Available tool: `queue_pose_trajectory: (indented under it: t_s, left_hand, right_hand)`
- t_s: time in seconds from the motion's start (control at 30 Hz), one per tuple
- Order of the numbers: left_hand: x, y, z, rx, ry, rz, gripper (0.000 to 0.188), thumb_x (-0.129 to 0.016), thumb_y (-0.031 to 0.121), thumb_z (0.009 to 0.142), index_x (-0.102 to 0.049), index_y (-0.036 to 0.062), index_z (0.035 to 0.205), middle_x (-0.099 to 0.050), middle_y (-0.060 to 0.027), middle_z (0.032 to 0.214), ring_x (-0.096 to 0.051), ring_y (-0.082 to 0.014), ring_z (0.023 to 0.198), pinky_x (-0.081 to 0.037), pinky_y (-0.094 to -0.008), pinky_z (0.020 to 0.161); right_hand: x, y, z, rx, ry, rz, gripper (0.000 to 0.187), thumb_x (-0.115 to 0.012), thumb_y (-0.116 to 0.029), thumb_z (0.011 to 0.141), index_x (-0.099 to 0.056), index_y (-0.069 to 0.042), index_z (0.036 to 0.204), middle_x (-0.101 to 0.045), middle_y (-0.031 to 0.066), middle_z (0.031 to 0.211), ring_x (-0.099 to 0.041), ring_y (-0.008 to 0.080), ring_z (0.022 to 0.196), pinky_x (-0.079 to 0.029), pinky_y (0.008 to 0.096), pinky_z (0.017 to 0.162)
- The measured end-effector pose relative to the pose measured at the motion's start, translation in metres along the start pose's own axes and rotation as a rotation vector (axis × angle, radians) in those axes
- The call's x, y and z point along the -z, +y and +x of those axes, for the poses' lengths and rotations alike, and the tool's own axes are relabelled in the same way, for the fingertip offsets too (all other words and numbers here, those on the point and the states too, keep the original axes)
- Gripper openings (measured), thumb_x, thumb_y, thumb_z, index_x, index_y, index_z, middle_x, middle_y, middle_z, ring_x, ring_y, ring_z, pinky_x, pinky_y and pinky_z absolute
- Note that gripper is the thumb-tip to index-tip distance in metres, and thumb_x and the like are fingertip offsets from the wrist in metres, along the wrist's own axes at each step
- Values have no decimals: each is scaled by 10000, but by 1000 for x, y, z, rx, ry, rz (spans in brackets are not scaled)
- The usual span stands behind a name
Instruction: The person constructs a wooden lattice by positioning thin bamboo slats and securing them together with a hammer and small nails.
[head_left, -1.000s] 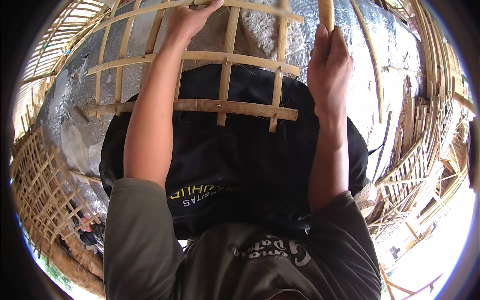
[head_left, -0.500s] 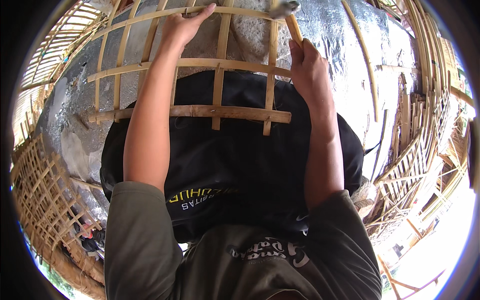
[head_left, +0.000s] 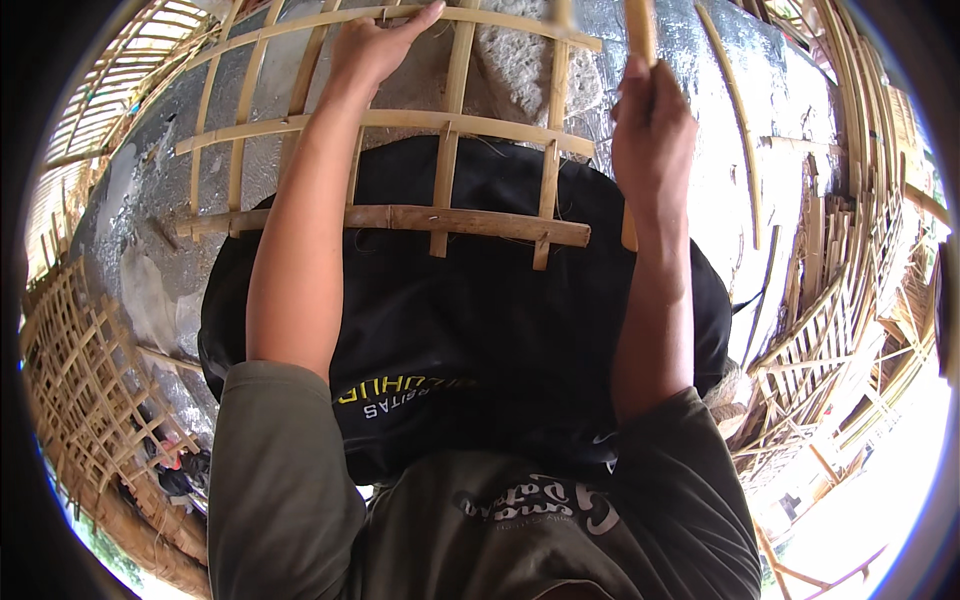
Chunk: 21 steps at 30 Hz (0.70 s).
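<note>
A lattice of split bamboo slats lies over my lap, partly on black cloth and partly above a grey sheet on the ground. My left hand is closed on the lattice's far cross slat, its thumb stretched along the slat to the right. Right of the lattice, my right hand grips a hammer by its wooden handle. The hammer's head is mostly beyond the upper edge and cannot be made out clearly. A rough grey stone sits beneath the lattice's far right part.
Finished-looking bamboo lattices are piled at the left. More bamboo strips and panels stack along the right side. A loose bamboo strip lies on the shiny grey sheet at the right.
My right hand has moved right and slightly nearer, with the hammer swung away from the far slat. The lattice has shifted slightly right; my left hand still grips it.
</note>
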<state>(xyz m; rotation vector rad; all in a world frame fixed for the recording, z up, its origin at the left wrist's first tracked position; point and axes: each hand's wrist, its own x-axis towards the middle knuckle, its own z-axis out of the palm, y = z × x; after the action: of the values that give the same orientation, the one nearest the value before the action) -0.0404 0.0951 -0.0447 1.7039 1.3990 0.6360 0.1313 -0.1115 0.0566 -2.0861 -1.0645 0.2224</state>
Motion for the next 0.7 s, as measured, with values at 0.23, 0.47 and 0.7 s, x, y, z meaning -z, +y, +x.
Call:
queue_pose_trajectory:
  t_s: [0.23, 0.47, 0.7]
  left_hand:
    - [-13, -45, 24, -48, 142, 48, 917, -794, 652, 715, -604, -57, 1265, -656, -243, 1207, -635, -335, 1134, -504, -415, 947]
    - [22, 38, -7, 139, -325, 30, 1163, -783, 684, 701, -358, -90, 1458, -414, -313, 1470, -432, -395, 1367, -393, -430, 1095]
    - [-5, -12, 11, 28, -69, -24, 1108, -772, 695, 703, -440, -91, 1410, -522, -294, 1386, -504, -369, 1315, -426, -416, 1066]
  right_hand:
    - [-12, 14, -5, 82, -129, -214, 220, -583, -213, 996, -578, -15, 903, -651, 243, 705, -654, 465, 700, -490, 497, 575]
    - [16, -2, 4, 96, 115, -47, 268, -569, -217, 1017, -533, -18, 841, -628, 217, 646, -646, 393, 579, -451, 438, 497]
    - [2, 13, 0, 19, -146, -281, 246, -557, -223, 1010, -575, -26, 863, -646, 229, 676, -648, 442, 644, -476, 478, 531]
